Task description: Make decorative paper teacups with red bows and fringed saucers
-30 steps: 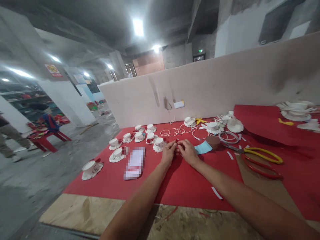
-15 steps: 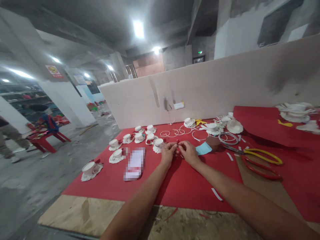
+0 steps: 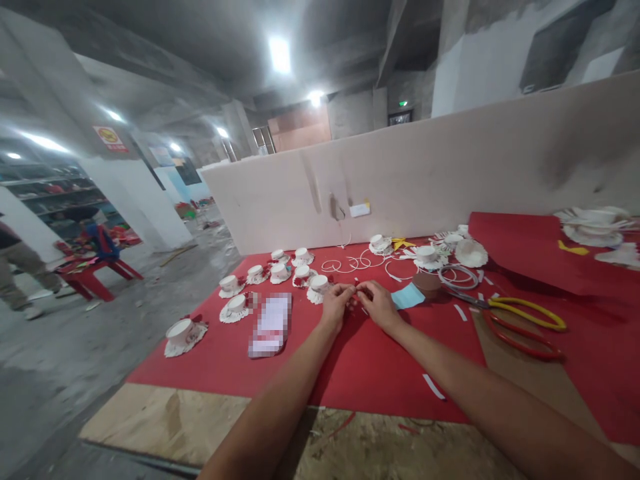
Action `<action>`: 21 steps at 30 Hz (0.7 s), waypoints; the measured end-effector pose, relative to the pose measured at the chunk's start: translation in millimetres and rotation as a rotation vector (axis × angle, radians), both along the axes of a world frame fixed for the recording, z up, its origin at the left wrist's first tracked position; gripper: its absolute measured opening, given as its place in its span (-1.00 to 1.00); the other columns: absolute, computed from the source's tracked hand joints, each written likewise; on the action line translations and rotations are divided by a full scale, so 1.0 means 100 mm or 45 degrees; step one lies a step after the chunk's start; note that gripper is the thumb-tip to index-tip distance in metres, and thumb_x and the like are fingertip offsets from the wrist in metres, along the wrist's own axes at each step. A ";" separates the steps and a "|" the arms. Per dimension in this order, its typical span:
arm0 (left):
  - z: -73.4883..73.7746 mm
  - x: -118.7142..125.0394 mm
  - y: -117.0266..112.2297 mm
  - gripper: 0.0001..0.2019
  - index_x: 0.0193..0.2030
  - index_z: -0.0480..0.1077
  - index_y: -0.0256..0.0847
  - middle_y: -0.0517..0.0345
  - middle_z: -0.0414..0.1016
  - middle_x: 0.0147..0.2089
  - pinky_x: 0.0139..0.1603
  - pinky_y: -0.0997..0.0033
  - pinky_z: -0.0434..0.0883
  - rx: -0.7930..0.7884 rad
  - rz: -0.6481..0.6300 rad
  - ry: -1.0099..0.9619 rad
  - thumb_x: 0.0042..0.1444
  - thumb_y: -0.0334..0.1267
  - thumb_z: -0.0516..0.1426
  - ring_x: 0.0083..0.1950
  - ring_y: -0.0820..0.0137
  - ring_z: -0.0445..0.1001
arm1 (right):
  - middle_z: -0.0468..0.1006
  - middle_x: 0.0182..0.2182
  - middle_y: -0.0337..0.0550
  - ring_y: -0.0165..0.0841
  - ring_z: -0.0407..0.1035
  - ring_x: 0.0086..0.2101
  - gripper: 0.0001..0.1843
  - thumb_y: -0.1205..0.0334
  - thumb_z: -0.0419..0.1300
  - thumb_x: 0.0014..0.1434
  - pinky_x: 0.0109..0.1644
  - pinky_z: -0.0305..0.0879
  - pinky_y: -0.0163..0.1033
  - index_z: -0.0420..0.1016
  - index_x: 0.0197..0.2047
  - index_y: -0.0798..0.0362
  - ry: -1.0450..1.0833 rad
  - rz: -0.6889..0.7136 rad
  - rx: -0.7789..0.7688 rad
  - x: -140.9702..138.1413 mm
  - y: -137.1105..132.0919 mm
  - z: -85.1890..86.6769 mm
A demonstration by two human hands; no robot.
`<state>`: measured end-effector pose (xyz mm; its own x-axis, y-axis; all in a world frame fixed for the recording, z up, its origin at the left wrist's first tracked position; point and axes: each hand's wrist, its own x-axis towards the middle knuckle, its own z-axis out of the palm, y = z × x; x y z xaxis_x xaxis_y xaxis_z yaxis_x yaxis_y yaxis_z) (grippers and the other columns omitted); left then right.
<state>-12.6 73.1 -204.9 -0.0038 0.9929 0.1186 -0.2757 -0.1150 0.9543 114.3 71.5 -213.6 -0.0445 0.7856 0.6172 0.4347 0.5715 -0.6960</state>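
My left hand [image 3: 339,305] and my right hand [image 3: 376,303] meet over the red sheet [image 3: 380,380], thumbs and fingers pinched together. Between the fingertips is a small red piece [image 3: 356,281], mostly hidden, too small to tell its kind. Left of my left hand stands a white paper cup with a frilled brim [image 3: 319,287], like a small hat. Several more such cups, some with red bits on them, stand in a group to the left. Beside my right hand lie a light blue paper piece [image 3: 409,296] and a round brown tub [image 3: 427,285].
Scissors [image 3: 525,313] with yellow and red handles lie at the right on brown board [image 3: 525,373]. White rings [image 3: 353,264] and strips lie behind my hands. A pixelated flat object [image 3: 271,325] lies at left. A pale panel [image 3: 400,173] backs the table. A person [image 3: 25,263] stands far left.
The view has shifted very slightly. Both hands stay together in nearly the same place, with small finger movements; less of the red piece shows now.
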 end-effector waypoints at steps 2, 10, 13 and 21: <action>0.00 0.00 0.01 -0.74 -0.46 0.40 -0.30 0.27 0.34 -0.66 -0.65 0.57 0.15 0.000 0.027 -0.014 -0.21 -0.17 0.29 -0.67 0.58 0.25 | 0.48 -0.38 -0.15 -0.32 0.37 -0.38 -0.92 0.30 0.07 0.08 -0.25 0.30 -0.19 0.36 -0.32 0.04 0.035 0.003 -0.033 0.00 0.00 0.01; -0.01 -0.01 0.02 -0.71 -0.41 0.40 -0.29 0.26 0.37 -0.59 -0.67 0.57 0.14 -0.013 0.065 -0.061 -0.23 -0.15 0.30 -0.68 0.60 0.23 | 0.48 -0.29 -0.12 -0.34 0.39 -0.32 -0.74 0.33 0.07 0.02 -0.25 0.35 -0.21 0.36 -0.16 0.07 0.165 0.029 -0.074 0.02 0.00 0.03; -0.01 -0.02 0.02 -0.70 -0.41 0.40 -0.30 0.24 0.39 -0.58 -0.67 0.56 0.14 -0.016 0.046 -0.068 -0.23 -0.14 0.30 -0.69 0.60 0.23 | 0.48 -0.25 -0.13 -0.35 0.38 -0.26 -0.66 0.37 0.02 0.04 -0.18 0.34 -0.21 0.38 -0.08 0.05 0.166 0.082 -0.048 0.04 -0.01 0.05; 0.01 -0.03 0.01 -0.71 -0.45 0.41 -0.30 0.28 0.34 -0.63 -0.67 0.57 0.11 -0.015 0.021 -0.066 -0.25 -0.14 0.32 -0.70 0.62 0.21 | 0.48 -0.23 -0.13 -0.36 0.38 -0.27 -0.69 0.36 0.05 0.05 -0.19 0.33 -0.21 0.44 -0.12 0.04 0.107 0.128 -0.019 0.13 0.02 0.06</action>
